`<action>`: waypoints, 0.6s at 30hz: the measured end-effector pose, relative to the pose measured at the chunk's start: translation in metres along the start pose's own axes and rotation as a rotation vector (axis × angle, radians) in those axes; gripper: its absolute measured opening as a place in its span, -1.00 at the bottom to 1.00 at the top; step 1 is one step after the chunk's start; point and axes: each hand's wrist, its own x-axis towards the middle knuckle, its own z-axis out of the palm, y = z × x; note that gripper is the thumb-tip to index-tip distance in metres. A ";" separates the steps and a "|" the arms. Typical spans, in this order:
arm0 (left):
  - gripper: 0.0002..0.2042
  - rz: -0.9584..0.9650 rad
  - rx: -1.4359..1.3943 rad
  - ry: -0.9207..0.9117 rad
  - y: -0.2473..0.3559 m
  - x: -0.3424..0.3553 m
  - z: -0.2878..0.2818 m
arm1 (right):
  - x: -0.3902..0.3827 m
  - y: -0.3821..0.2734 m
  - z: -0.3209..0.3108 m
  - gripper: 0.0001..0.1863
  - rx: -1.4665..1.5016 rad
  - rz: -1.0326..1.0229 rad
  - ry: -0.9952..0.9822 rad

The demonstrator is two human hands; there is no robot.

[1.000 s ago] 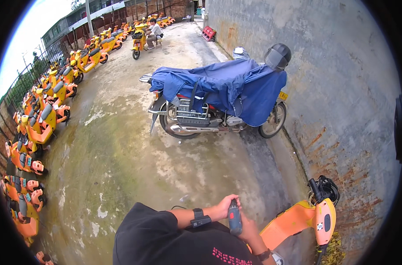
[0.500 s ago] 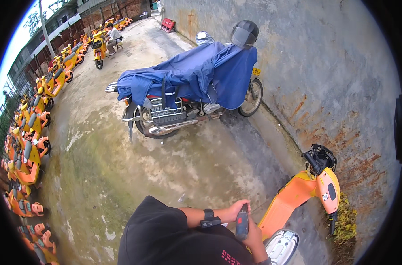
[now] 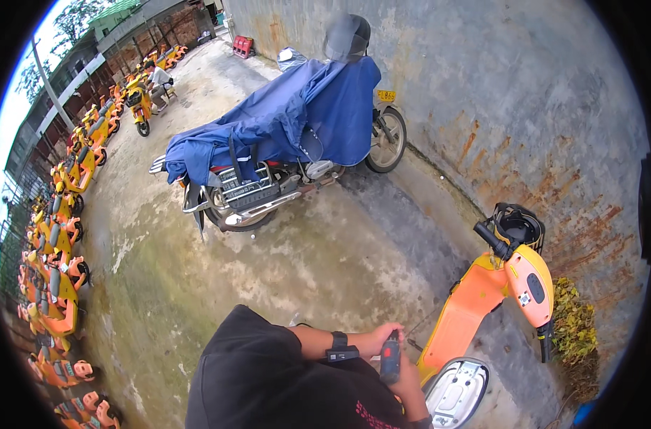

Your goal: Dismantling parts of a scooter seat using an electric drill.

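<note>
At five o'clock, the right hand (image 3: 410, 382) grips a dark power tool (image 3: 390, 362); the left hand (image 3: 372, 342) curls by its tip (pinching what, I cannot tell).

A motorcycle (image 3: 250, 194) stands partly draped in a blue cover (image 3: 268, 114), a dark visored helmet (image 3: 348, 38) at its front end; a rust-streaked grey wall (image 3: 475, 64) runs along the right; leafy plants (image 3: 574, 322) grow at its foot; yellow-and-orange scooters (image 3: 59, 314) line the left; farther back, a person (image 3: 159, 79) sits beside a yellow scooter (image 3: 141, 106).
</note>
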 end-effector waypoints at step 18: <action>-0.78 -0.067 0.280 0.217 -0.001 0.099 0.163 | 0.040 0.129 -0.127 -0.06 0.093 -0.160 0.107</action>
